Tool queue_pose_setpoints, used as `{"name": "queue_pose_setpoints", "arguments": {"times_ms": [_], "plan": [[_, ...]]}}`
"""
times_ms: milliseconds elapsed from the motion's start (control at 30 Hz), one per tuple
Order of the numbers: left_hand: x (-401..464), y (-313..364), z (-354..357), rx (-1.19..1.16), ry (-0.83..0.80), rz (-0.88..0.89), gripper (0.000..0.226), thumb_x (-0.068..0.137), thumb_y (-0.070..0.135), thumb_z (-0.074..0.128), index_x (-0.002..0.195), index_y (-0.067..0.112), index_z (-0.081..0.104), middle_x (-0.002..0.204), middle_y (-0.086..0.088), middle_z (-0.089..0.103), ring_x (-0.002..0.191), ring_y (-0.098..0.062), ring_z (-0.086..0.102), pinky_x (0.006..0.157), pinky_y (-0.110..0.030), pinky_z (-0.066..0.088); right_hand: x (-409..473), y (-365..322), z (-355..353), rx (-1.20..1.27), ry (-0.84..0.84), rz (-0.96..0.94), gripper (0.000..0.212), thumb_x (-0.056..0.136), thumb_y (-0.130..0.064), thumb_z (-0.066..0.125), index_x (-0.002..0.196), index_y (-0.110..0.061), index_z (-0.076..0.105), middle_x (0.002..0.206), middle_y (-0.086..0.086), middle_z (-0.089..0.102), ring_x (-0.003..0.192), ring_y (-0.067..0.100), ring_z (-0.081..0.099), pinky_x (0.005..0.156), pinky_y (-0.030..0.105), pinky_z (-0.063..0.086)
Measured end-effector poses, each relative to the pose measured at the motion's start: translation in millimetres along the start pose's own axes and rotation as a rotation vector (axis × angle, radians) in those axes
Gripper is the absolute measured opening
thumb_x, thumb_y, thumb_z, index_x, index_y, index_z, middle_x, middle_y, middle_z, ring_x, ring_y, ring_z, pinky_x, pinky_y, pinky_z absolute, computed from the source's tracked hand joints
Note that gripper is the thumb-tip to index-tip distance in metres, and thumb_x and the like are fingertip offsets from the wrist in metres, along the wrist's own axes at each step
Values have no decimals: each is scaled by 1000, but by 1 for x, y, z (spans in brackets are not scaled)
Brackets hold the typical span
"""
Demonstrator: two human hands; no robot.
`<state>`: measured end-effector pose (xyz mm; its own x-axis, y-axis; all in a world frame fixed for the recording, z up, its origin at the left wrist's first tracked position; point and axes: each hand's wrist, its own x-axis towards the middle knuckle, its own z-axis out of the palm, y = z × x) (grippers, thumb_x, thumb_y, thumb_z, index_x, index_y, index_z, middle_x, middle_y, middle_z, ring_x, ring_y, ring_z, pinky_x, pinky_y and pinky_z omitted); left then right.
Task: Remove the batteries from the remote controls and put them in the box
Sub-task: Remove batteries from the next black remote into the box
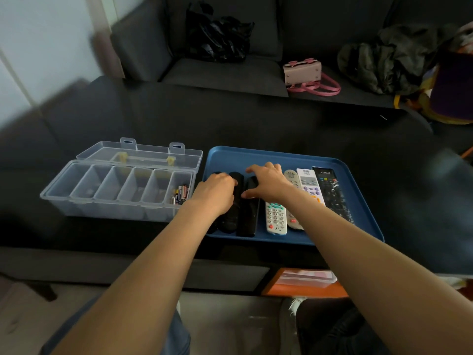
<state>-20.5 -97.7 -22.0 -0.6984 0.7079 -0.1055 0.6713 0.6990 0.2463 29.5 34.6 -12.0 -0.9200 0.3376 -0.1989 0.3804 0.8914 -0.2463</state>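
Dark table, blue tray (363, 198): left hand (215, 192) grips a black remote (234, 201), right hand (268, 183) spread, grasping nothing. Batteries (180, 194) fill the clear box's (76, 198) rightmost compartment. Next, seemingly: lift it, open its cover.

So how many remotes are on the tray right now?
7 visible on the blue tray: three black at the left under the hands, then three light ones, one black at far right. More may be hidden.

Both hands outstretched, left hand (214, 191) curled; right hand (267, 181) fingers spread.
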Motion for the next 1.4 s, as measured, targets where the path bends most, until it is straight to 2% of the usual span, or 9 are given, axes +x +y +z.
{"name": "queue_pose_setpoints", "arguments": {"times_ms": [167,367,500,600,733,867,1000,1133,1400], "plan": [[0,1,-4,-62,26,-7,39,94,11,44,132,17,49,132,-11,50,121,-27,47,96,-41,44,0,-1,-3,395,160,2,65,76,-18,78,133,-17,48,133,12,45,123,26,44,95,29,38],[1,9,-18,-621,96,-102,36,97,7,36,128,12,52,116,-7,61,106,-21,58,85,-27,44,-7,10,-14,1074,248,108,42,79,-1,72,118,-6,58,93,9,62,83,19,64,68,28,58],[-2,15,-25,-1043,-62,-101,21,96,21,47,108,9,61,96,-12,69,86,-26,68,77,-36,55,-8,13,-14,1356,315,76,34,84,1,66,118,1,59,88,10,65,83,22,66,77,30,56],[-1,17,-25,-1067,-8,-60,16,88,21,60,100,11,64,90,-9,71,83,-25,69,80,-37,56,-8,7,-15,1282,330,74,27,91,-7,60,118,-3,60,102,15,66,97,26,66,86,37,55],[-6,23,-30,-592,273,41,7,84,26,66,84,19,63,64,9,55,58,-2,52,52,-5,40,-9,-7,-15,1177,87,122,61,79,-47,66,123,-8,51,118,13,62,102,22,64,82,39,57],[-8,21,-31,-740,203,114,24,88,29,61,109,21,67,86,6,69,68,-7,66,64,-24,57,-11,-4,-19,1213,133,81,16,96,-13,45,84,-6,53,76,12,57,72,26,55,65,38,46],[0,6,-34,-672,544,12,24,92,21,55,113,16,64,103,3,61,83,-7,56,72,-11,38,-21,1,-24,1353,-81,-20,25,103,-21,35,111,-6,54,91,16,69,74,28,67,66,36,55],[4,-4,-35,-894,417,3,30,88,24,60,118,18,60,109,2,63,98,-11,60,87,-25,48,-29,-2,-28,1206,-164,-100,27,103,-29,35,108,-13,56,84,12,72,58,18,63,54,27,53],[-3,-4,-38,-1163,364,20,20,86,14,63,106,17,65,92,2,67,88,-7,63,73,-16,52,-38,-3,-32,1118,-211,-152,24,100,-22,45,103,-3,59,80,10,69,61,15,61,61,26,54]]}}
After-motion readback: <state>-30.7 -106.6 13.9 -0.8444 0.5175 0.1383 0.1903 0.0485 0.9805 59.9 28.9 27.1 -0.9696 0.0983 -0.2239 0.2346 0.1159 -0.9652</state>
